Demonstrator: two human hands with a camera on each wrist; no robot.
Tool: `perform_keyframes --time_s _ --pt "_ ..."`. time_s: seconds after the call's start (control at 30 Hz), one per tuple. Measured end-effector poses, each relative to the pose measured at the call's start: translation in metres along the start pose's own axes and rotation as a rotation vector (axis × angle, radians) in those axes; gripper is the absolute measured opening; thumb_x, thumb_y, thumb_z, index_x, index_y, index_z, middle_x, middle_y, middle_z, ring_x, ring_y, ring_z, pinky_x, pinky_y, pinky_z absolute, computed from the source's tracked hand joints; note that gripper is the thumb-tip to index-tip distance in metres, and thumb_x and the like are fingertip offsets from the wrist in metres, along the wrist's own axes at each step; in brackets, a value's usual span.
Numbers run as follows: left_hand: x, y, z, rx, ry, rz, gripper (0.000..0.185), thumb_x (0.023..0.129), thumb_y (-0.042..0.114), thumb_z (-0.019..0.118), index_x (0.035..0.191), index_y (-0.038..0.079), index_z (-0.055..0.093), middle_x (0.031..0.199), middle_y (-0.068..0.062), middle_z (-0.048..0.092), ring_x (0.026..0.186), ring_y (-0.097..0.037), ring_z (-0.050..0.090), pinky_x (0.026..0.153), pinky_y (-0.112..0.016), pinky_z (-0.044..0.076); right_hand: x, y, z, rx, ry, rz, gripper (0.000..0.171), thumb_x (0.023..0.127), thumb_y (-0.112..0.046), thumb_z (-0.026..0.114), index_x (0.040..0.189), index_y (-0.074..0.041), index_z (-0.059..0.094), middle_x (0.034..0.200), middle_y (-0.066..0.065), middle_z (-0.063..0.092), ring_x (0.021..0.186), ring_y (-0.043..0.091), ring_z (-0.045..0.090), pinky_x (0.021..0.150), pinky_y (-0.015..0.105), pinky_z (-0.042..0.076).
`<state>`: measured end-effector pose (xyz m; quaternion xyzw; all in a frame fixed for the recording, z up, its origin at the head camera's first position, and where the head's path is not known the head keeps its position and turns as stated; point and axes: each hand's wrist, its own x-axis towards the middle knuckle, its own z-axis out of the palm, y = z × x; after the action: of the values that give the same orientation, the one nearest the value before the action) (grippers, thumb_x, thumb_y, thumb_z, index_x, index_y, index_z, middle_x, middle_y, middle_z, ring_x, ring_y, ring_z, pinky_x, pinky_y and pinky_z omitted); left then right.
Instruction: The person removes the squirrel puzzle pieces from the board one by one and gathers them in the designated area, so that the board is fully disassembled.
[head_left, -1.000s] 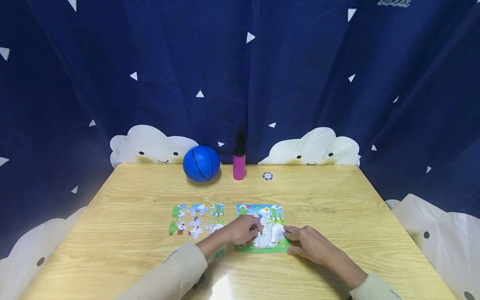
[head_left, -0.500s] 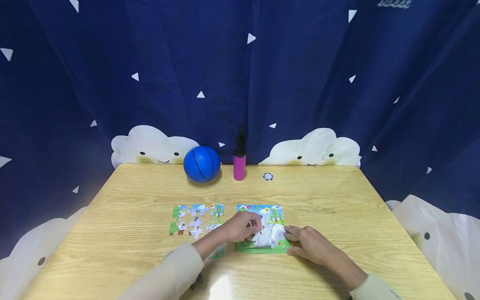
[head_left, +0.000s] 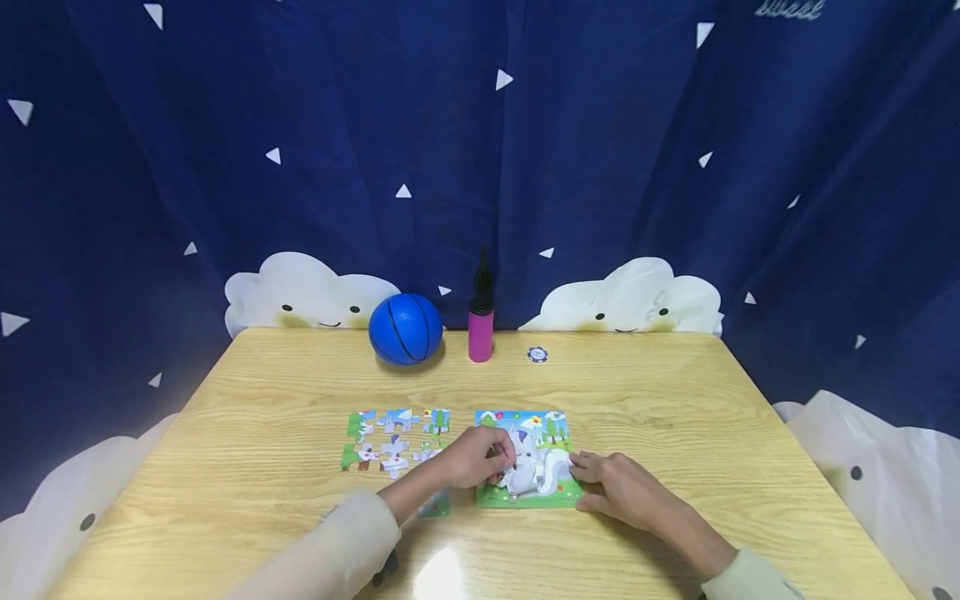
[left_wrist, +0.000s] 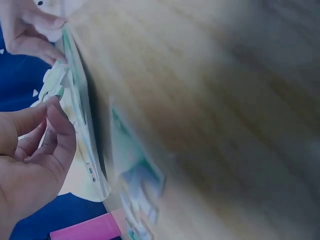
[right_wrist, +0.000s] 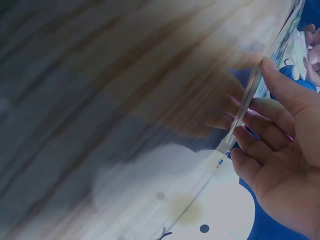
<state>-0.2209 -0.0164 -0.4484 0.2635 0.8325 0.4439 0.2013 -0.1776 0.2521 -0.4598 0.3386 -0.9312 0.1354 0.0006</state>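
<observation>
A colourful puzzle board (head_left: 551,433) lies on the wooden table (head_left: 675,417), with a pale animal picture in its middle. My left hand (head_left: 480,457) hovers over the board's left part, thumb and fingers curled and pinching a pale puzzle piece (left_wrist: 55,81). My right hand (head_left: 611,482) lies on the table at the board's right edge; its thumb (right_wrist: 280,85) sits on the board edge (right_wrist: 246,107) and its fingers (right_wrist: 260,125) touch the rim. Several loose puzzle pieces (head_left: 393,442) lie in a patch left of the board.
At the table's far edge stand a blue ball (head_left: 405,327), a pink pump (head_left: 481,329) with a black top, and a small round token (head_left: 537,354). A dark blue curtain (head_left: 480,150) hangs behind. One more piece (head_left: 437,504) lies by my left forearm.
My left hand has drawn slightly to the left over the board while keeping its pinch on the piece. The right hand has stayed at the board's right edge.
</observation>
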Motion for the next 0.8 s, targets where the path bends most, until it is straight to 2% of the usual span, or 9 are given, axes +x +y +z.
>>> perform_keyframes --time_s 0.17,0.4,0.63,0.8 --pt "0.003 -0.002 0.000 0.006 0.018 0.009 0.010 0.093 0.001 0.054 0.088 0.003 0.061 0.079 -0.003 0.056 0.061 -0.018 0.059 0.048 -0.019 0.046 0.001 -0.001 0.001 0.010 -0.023 0.018 0.049 0.080 -0.028 0.072 0.117 0.002 0.064 0.126 0.019 0.060 0.115 0.035 0.059 0.091 0.048 0.049" --pt "-0.004 0.000 -0.020 0.055 0.024 0.039 0.009 0.095 0.006 0.054 0.091 0.005 0.062 0.084 -0.007 0.060 0.071 -0.028 0.064 0.055 -0.022 0.045 0.002 -0.001 -0.002 0.000 -0.017 0.009 0.049 0.080 -0.027 0.073 0.117 0.004 0.063 0.126 0.021 0.060 0.115 0.035 0.059 0.091 0.048 0.049" --pt "-0.026 -0.013 -0.045 0.072 0.025 0.040 0.010 0.095 0.007 0.053 0.092 0.002 0.062 0.085 -0.015 0.062 0.071 -0.032 0.063 0.056 -0.024 0.045 0.002 -0.002 -0.002 0.001 -0.024 0.013 0.049 0.080 -0.028 0.073 0.117 0.004 0.063 0.125 0.021 0.060 0.114 0.035 0.059 0.091 0.048 0.049" --pt "-0.047 -0.029 -0.061 0.083 0.040 0.030 0.009 0.095 0.008 0.054 0.091 0.004 0.061 0.082 -0.012 0.061 0.068 -0.027 0.061 0.057 -0.023 0.046 0.001 -0.001 -0.001 0.013 -0.037 0.028 0.049 0.080 -0.026 0.073 0.117 0.004 0.064 0.126 0.020 0.059 0.115 0.035 0.059 0.091 0.047 0.049"
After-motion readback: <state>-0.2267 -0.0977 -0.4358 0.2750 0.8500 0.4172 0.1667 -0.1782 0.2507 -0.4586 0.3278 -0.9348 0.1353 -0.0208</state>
